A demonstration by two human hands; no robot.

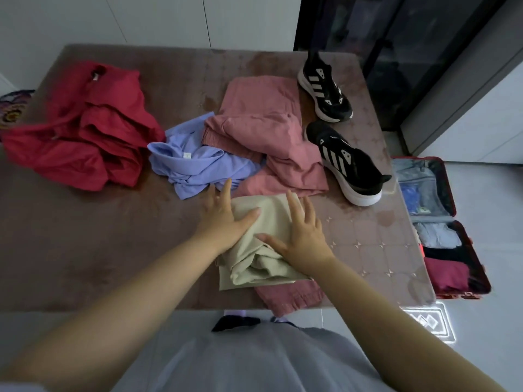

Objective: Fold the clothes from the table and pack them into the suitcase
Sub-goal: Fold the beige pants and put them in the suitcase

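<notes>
Location: a home. I face loose clothes on a covered table, a wardrobe (dark glass doors), an open suitcase on floor tiles.

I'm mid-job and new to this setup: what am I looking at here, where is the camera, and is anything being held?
No machine here: a person's bare hands work, filmed by one head-worn camera looking down. The left grip and right grip lie flat, fingers straight, pressing a beige garment on the brown table; nothing is held. Behind lie a red garment, a blue shirt, a pink garment and two black sneakers. An open red suitcase, partly packed, sits on the floor at the right.
</notes>
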